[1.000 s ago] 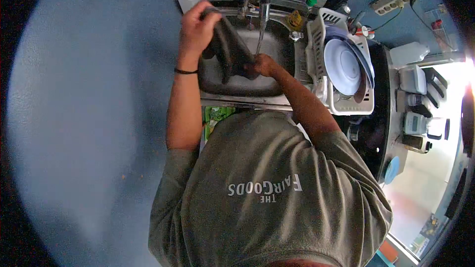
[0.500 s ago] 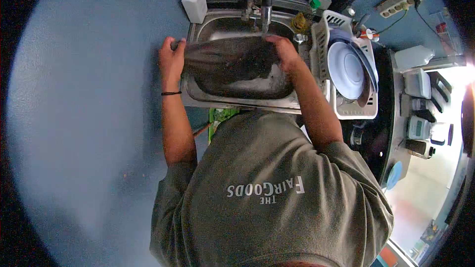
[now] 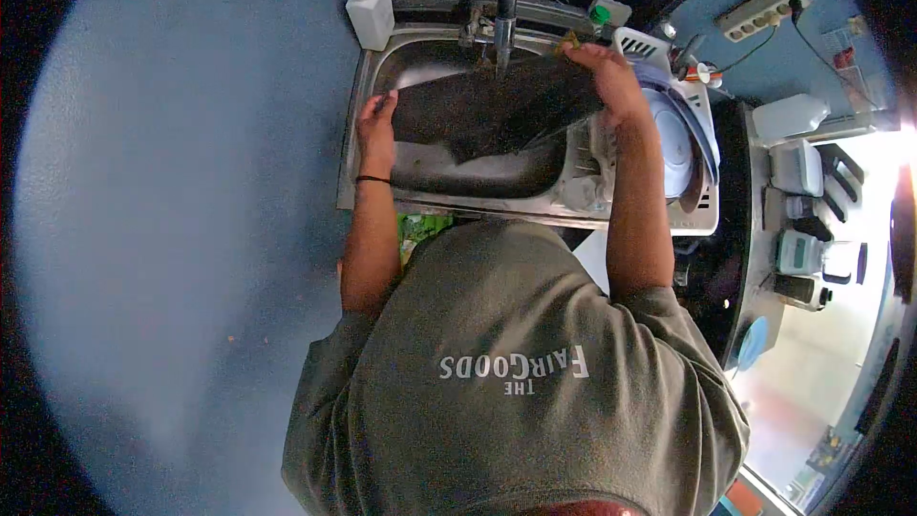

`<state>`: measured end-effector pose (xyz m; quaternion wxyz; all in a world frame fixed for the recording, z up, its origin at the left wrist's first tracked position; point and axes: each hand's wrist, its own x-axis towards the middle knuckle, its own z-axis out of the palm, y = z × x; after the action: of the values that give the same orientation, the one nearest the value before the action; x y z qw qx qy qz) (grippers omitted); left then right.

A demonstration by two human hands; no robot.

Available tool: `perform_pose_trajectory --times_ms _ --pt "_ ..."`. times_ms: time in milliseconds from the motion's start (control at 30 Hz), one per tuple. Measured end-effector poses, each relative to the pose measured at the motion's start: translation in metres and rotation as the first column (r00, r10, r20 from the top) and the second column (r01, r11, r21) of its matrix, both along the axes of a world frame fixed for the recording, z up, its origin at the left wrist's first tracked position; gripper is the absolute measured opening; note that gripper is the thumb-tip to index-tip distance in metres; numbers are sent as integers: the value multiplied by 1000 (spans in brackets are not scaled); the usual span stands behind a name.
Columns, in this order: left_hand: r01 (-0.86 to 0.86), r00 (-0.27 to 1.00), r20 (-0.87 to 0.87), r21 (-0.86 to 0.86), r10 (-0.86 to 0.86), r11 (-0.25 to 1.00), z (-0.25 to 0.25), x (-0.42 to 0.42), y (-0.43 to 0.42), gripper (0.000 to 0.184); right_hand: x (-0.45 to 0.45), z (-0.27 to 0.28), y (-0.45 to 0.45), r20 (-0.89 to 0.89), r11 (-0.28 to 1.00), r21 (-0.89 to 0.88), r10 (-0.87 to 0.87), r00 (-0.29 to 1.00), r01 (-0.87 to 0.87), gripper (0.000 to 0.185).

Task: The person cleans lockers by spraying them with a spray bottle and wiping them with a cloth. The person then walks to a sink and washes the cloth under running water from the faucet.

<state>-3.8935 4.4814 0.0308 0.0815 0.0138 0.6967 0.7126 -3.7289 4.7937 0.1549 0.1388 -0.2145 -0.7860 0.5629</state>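
A dark, thin cloth (image 3: 468, 107) is stretched across the sink (image 3: 516, 182), beneath the black and silver faucet (image 3: 504, 33). My left hand (image 3: 377, 129) pinches its left end near the sink's left rim. At the right end, my right hand (image 3: 616, 86) grips the upper corner, close to the dish rack. The cloth's lower edge hangs into the basin and is blurred by motion. Whether water is running from the spout I cannot make out.
A white bottle (image 3: 370, 11) stands at the sink's back left corner. To the right, a white dish rack (image 3: 702, 220) holds plates (image 3: 676, 148). A green-capped container (image 3: 611, 11) sits behind. A blue wall (image 3: 191, 182) borders the left side.
Both hands have shifted right with the cloth, the right hand now higher and in front of the dish rack. The cloth's right end has moved out past the basin.
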Motion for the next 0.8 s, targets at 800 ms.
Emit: perform_pose_trajectory --times_ms 800 --pt "100 884 -414 -290 -219 952 37 29 68 45 14 50 -27 48 980 -179 -84 995 92 33"
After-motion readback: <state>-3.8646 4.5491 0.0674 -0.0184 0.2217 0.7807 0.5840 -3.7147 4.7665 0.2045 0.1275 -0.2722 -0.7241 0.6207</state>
